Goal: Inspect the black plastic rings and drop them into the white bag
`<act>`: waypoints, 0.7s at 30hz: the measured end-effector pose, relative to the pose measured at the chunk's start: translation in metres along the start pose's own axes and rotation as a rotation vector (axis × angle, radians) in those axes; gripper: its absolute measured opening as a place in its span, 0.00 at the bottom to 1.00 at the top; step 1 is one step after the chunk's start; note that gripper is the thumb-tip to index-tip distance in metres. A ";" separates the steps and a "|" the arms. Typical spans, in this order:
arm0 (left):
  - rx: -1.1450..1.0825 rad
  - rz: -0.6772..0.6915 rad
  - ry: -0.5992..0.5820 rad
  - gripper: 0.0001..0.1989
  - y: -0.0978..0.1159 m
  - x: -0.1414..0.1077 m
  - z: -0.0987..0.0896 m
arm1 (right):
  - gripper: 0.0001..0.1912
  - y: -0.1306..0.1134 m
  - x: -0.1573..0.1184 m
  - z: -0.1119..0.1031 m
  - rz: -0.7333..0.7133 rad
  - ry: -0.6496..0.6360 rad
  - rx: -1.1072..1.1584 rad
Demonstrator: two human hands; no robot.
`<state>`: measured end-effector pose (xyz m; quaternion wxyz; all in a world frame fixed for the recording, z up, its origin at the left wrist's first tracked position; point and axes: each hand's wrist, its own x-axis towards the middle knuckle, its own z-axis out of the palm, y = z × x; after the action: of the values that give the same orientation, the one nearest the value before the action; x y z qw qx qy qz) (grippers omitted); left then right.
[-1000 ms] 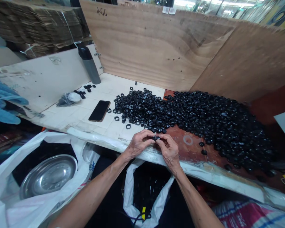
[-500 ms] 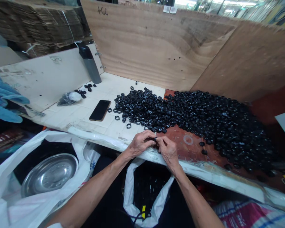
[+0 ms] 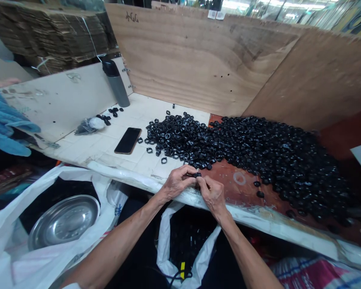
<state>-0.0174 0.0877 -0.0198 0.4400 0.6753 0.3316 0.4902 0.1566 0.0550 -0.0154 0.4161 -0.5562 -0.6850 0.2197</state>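
Between my fingertips, over the table's front edge, is a small black part [image 3: 196, 175]; its exact kind is too small to make out. My left hand [image 3: 178, 180] pinches it between thumb and fingers from the left. From the right, my right hand [image 3: 212, 192] is closed, thumb and forefinger meeting the same part. Just beyond the hands lies a heap of small black rings [image 3: 177, 136] on the pale board. It runs on to the right into a larger pile of black pieces [image 3: 276, 152] on the reddish-brown surface.
A phone [image 3: 128, 140], a grey bottle [image 3: 118, 86] and a plastic bag of dark bits [image 3: 87, 126] sit on the left. Wooden boards [image 3: 198, 60] wall the back. Below the edge hang an open white sack [image 3: 163, 241] and another holding a metal bowl [image 3: 66, 220].
The right fingertips have shifted slightly down, and the black part between the hands shows more clearly. The whole view has moved a little.
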 end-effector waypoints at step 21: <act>0.197 0.185 -0.014 0.08 0.001 -0.001 0.003 | 0.17 -0.002 0.009 -0.008 0.244 -0.155 0.283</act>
<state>-0.0150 0.0853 -0.0196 0.3266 0.7464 0.3114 0.4891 0.1612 0.0614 -0.0064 0.4064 -0.5525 -0.6048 0.4047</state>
